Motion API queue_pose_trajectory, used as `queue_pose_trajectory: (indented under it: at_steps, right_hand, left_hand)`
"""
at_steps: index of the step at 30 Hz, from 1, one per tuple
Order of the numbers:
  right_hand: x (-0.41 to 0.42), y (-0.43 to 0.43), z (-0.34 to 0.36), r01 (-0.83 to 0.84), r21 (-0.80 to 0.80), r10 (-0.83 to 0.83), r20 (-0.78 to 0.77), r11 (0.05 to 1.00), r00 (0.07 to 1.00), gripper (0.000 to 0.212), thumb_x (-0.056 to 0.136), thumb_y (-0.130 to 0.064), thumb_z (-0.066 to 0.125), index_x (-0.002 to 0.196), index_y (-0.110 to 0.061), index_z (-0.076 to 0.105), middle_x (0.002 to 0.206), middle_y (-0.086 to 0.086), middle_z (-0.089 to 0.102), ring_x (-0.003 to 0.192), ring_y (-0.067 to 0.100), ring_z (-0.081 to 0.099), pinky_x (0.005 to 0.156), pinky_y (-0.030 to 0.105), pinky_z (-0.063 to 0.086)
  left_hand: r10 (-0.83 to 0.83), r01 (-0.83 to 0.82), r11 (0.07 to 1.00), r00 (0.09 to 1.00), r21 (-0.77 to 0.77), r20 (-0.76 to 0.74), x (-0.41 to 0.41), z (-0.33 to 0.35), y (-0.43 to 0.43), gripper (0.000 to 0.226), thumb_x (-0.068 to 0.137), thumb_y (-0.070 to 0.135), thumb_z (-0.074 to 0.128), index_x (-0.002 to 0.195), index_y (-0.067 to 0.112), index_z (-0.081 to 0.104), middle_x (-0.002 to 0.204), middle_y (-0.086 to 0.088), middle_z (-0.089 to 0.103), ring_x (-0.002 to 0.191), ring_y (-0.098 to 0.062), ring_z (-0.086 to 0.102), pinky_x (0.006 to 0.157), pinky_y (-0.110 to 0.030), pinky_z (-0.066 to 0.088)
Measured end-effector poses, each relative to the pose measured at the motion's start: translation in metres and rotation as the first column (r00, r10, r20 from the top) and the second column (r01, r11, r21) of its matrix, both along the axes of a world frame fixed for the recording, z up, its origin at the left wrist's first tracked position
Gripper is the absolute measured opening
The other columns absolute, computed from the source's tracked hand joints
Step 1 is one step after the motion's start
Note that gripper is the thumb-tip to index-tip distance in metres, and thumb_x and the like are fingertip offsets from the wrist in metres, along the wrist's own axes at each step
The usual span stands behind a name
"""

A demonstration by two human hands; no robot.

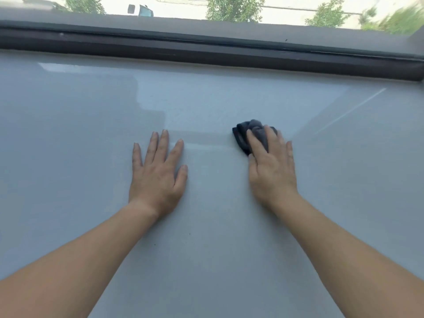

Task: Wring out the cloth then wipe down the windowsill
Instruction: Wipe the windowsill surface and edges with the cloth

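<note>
- A wide, glossy, pale grey-blue windowsill (91,134) fills most of the view and reflects soft patches of daylight.
- A faint damp band lies on the sill between the two hands, and a thin pale streak (351,110) runs diagonally on the far right.
- A few tiny dark specks (189,233) sit on the sill between the forearms.
- A small, bunched dark grey cloth (241,136) lies on the sill right of centre, under the fingers of the right hand.
- The right hand (271,171) rests palm down on the cloth, fingers laid nearly straight over it and pressing rather than curling round it.
- The left hand (158,177) lies flat on the bare sill, fingers spread and holding nothing, well apart from the cloth.
- Both forearms are bare.
- A dark brown window frame rail (206,53) runs along the far edge of the sill.
- Through the glass are green trees (234,8), a white vehicle (140,10) and pale pavement in bright sun.
</note>
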State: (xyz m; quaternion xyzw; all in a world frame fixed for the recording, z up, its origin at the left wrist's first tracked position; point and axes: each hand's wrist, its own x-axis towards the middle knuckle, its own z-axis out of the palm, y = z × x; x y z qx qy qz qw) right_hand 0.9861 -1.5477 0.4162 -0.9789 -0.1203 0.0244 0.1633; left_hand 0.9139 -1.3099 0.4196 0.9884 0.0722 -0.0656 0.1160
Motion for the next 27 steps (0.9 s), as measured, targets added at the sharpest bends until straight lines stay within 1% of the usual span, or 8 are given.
queue_pose_trajectory:
  at_steps: [3,6,9,15,18,20,22,27]
  right_hand:
    - [-0.035,0.023,0.0,0.09,0.042,-0.091,0.017,0.995,0.996,0.059,0.096,-0.02,0.045,0.153,-0.029,0.031,0.165,0.003,0.013,0.152,0.031,0.004,0.123,0.05,0.003]
    - [-0.109,0.029,-0.002,-0.217,0.029,0.216,0.022,0.976,0.976,0.061,0.091,-0.017,0.051,0.15,-0.029,0.038,0.163,0.005,0.021,0.152,0.034,0.012,0.123,0.052,0.005]
    - [-0.114,0.005,-0.001,-0.373,-0.04,0.372,-0.01,0.927,0.928,0.059,0.092,-0.02,0.051,0.148,-0.033,0.04,0.162,0.004,0.025,0.151,0.032,0.017,0.122,0.055,0.007]
    - [-0.083,0.017,0.004,0.189,0.012,-0.189,-0.024,0.982,0.982,0.055,0.1,-0.026,0.04,0.154,-0.032,0.028,0.164,0.001,0.011,0.152,0.026,0.003,0.123,0.05,0.001]
    - [-0.157,0.043,0.001,-0.108,0.023,0.107,0.033,0.994,0.994,0.057,0.094,-0.021,0.043,0.15,-0.028,0.037,0.164,0.006,0.019,0.152,0.033,0.011,0.121,0.057,0.009]
    - [-0.2,0.041,0.004,-0.372,-0.02,0.372,0.005,0.928,0.928,0.061,0.09,-0.021,0.041,0.15,-0.031,0.036,0.163,0.006,0.023,0.151,0.034,0.014,0.121,0.056,0.009]
    - [-0.196,0.027,0.003,-0.467,-0.049,0.468,0.008,0.883,0.884,0.063,0.088,-0.019,0.046,0.148,-0.033,0.037,0.162,0.006,0.026,0.151,0.031,0.017,0.121,0.057,0.009]
    - [-0.149,0.021,0.002,0.114,0.032,-0.114,-0.005,0.993,0.993,0.058,0.096,-0.014,0.05,0.15,-0.03,0.038,0.163,0.002,0.019,0.152,0.026,0.01,0.122,0.053,0.003]
  left_hand:
    - [0.002,-0.002,1.0,1.0,0.005,0.012,0.0,-0.002,0.001,0.064,0.095,0.046,0.021,0.156,0.028,0.016,0.167,-0.003,-0.002,0.152,-0.017,-0.01,0.12,-0.052,-0.011]
    - [-0.018,0.018,0.999,1.0,-0.039,0.013,0.0,-0.003,0.004,0.058,0.1,0.041,0.028,0.155,0.028,0.019,0.166,-0.004,-0.001,0.152,-0.018,-0.01,0.119,-0.052,-0.014]
    - [-0.027,0.036,0.97,0.999,-0.241,0.038,-0.003,0.005,0.014,0.061,0.094,0.039,0.03,0.153,0.024,0.028,0.166,-0.006,0.008,0.153,-0.018,-0.004,0.119,-0.05,-0.015]
    - [-0.089,0.093,0.993,0.994,-0.068,0.057,-0.082,0.018,0.028,0.064,0.094,0.046,0.022,0.152,0.022,0.029,0.165,-0.008,0.012,0.153,-0.022,-0.002,0.119,-0.054,-0.012]
    - [-0.12,0.12,0.993,0.993,-0.01,-0.012,-0.125,0.01,0.028,0.063,0.094,0.047,0.02,0.153,0.025,0.027,0.166,-0.008,0.006,0.153,-0.022,-0.006,0.119,-0.056,-0.01]
    - [-0.121,0.12,0.993,0.992,-0.012,-0.031,-0.137,0.003,0.032,0.064,0.095,0.049,0.018,0.155,0.028,0.023,0.166,-0.005,0.001,0.152,-0.019,-0.009,0.12,-0.055,-0.008]
    - [-0.129,0.129,0.992,0.991,0.008,-0.023,-0.141,-0.001,0.034,0.063,0.096,0.049,0.016,0.156,0.029,0.018,0.166,-0.003,-0.002,0.152,-0.017,-0.013,0.12,-0.053,-0.008]
    - [-0.126,0.126,0.992,0.991,0.012,-0.035,-0.139,0.0,0.035,0.063,0.096,0.049,0.012,0.157,0.031,0.011,0.166,-0.001,-0.01,0.15,-0.016,-0.019,0.119,-0.051,-0.013]
